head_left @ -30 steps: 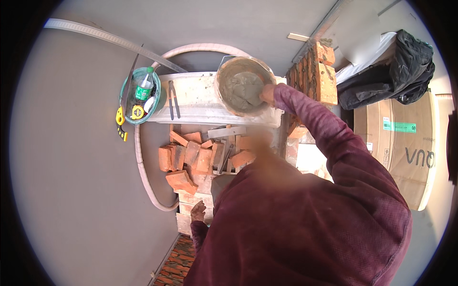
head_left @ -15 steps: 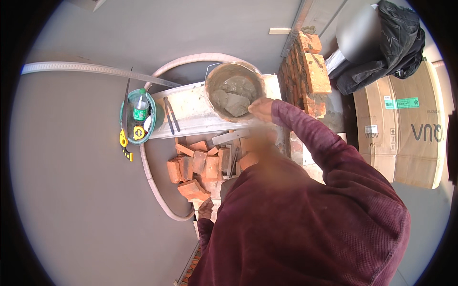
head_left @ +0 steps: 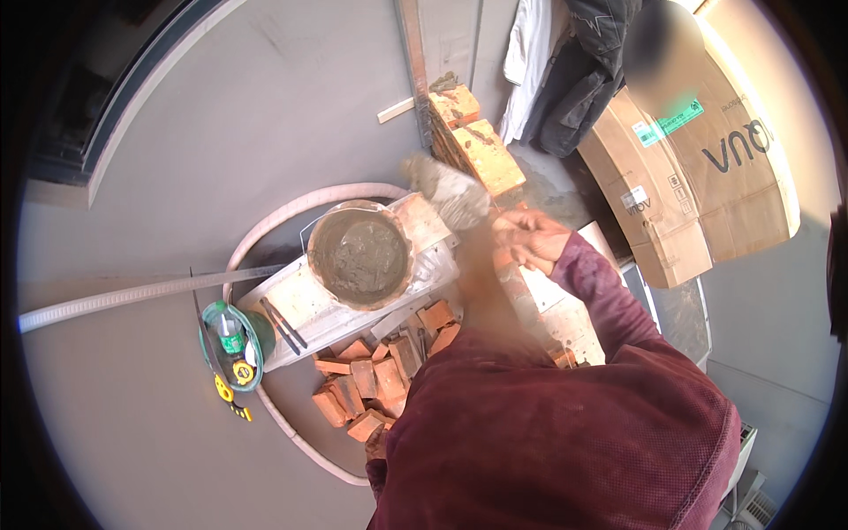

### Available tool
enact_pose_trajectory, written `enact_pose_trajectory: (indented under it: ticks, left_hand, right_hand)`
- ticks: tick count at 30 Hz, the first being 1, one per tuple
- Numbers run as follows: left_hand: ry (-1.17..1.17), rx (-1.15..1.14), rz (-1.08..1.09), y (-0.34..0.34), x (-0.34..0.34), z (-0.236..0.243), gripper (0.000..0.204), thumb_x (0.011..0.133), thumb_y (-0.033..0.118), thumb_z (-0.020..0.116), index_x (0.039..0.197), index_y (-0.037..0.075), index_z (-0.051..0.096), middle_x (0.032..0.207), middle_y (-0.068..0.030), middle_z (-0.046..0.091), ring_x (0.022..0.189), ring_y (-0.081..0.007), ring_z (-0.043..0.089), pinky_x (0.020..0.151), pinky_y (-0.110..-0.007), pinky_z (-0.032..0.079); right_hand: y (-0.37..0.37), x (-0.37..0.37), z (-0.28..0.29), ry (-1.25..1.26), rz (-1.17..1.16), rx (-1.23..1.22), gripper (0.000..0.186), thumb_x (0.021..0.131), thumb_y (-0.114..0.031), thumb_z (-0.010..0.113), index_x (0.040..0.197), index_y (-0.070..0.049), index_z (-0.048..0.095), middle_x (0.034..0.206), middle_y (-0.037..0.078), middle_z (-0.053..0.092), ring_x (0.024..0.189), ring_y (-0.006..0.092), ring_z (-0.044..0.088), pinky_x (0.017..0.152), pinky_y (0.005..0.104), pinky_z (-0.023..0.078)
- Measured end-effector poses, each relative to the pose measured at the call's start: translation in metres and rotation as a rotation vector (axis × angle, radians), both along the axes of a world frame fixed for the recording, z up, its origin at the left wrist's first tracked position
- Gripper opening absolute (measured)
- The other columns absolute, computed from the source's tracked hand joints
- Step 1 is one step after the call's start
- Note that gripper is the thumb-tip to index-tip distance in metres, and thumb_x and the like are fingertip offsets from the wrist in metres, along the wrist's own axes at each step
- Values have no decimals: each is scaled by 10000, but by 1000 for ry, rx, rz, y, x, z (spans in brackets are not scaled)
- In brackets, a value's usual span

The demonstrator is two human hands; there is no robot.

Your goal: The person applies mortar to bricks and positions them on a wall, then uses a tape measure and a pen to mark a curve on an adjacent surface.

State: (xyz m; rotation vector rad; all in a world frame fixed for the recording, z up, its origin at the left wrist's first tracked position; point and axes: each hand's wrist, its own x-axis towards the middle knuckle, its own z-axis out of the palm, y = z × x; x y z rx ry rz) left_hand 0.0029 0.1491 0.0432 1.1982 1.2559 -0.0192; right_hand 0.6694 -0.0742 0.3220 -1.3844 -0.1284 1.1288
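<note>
My right hand is closed round the handle of a trowel, its blade coated in grey mortar and slightly blurred. The blade is over the near side of a low brick wall with mortar on its bricks. To the left stands a bucket of wet grey mortar on a pale board. Low in the view, my left hand is closed at the edge of an orange brick, its fingers partly hidden. This brick is beside a heap of loose bricks.
Pliers lie on the board. A teal tub holds a bottle and a tape measure, with a yellow-handled saw across its rim. A pale hose loops round. Cardboard boxes and dark clothing are at right.
My right hand has lifted the trowel out of the bucket and carried it right toward the brick wall. The view has turned, and my left hand remains by the brick.
</note>
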Motion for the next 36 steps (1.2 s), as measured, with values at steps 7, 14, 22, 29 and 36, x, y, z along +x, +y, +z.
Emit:
enact_pose_trajectory:
  ticks: [7,14,22,29,36]
  left_hand:
    - [-11,-59,-60,42,72,25,366,954,234,716,1263,44,671,941,48,621,765,-63,565,604,-202,421]
    - [9,47,-27,51,91,71,330,949,207,722,1233,42,681,950,29,638,751,-61,578,593,-187,417]
    - [-92,-124,47,27,66,28,336,950,216,721,1233,38,683,991,12,663,861,-81,609,634,-226,463]
    - [7,0,-65,70,125,61,346,955,203,713,1253,31,678,908,28,643,712,-53,533,599,-209,427]
    - [131,-19,-160,60,183,107,382,950,279,721,1253,49,689,898,57,599,675,-36,449,579,-181,357]
  right_hand:
    - [16,97,-84,-1102,23,-866,372,908,-159,605,1231,25,576,978,230,685,764,344,707,742,459,576]
    - [2,108,-74,-1204,-110,-778,355,956,-229,531,1195,30,580,831,188,698,759,347,711,721,474,570]
    - [-2,105,-73,-201,-99,-378,369,1045,-347,440,894,-26,541,622,40,539,509,168,551,465,341,463]
    - [-33,161,-56,-1038,413,-600,273,974,-272,550,1029,-8,596,747,172,626,760,363,664,692,449,539]
    - [-20,199,-74,-1332,332,-871,377,876,-127,653,1235,-97,543,1061,187,615,947,404,657,807,509,535]
